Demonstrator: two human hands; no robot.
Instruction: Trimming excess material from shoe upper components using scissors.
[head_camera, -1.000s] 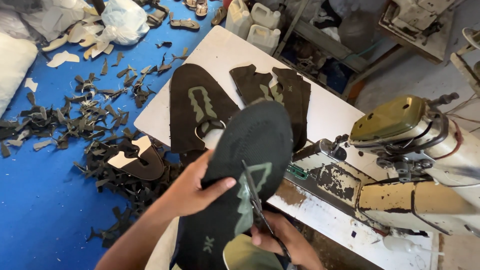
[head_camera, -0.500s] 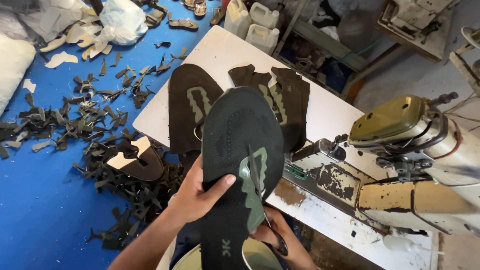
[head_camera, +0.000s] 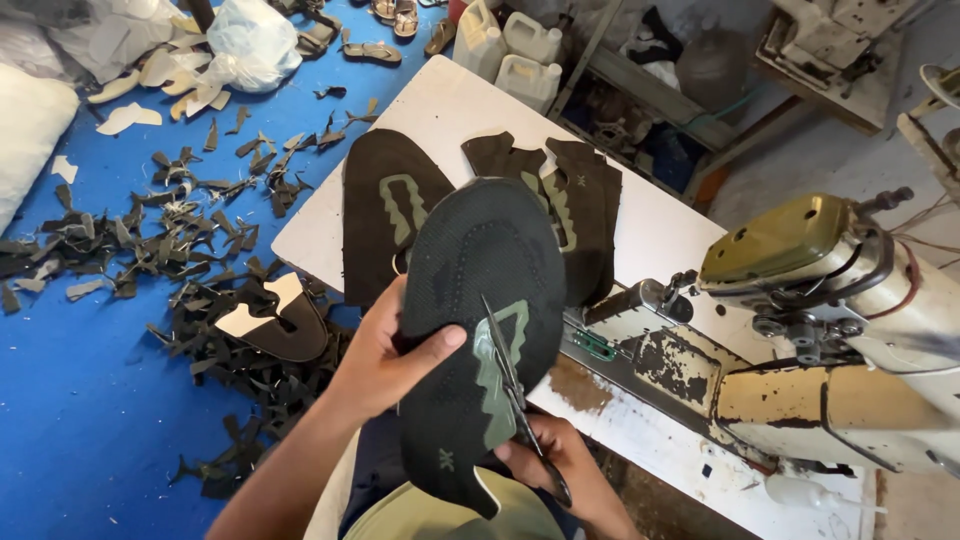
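Left hand (head_camera: 385, 365) grips a dimpled black rubber sole (head_camera: 480, 300); right hand (head_camera: 560, 465) holds scissors (head_camera: 515, 395) against it, above a white counter (head_camera: 650, 230) and scrap-strewn blue floor (head_camera: 80, 400).

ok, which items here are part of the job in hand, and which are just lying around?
In use:
- dark sole, held by left hand
- scissors in right hand, blades on the sole's green patch

Lying about:
- cut pieces on white table
- scraps on blue floor
- jugs
- sewing machine
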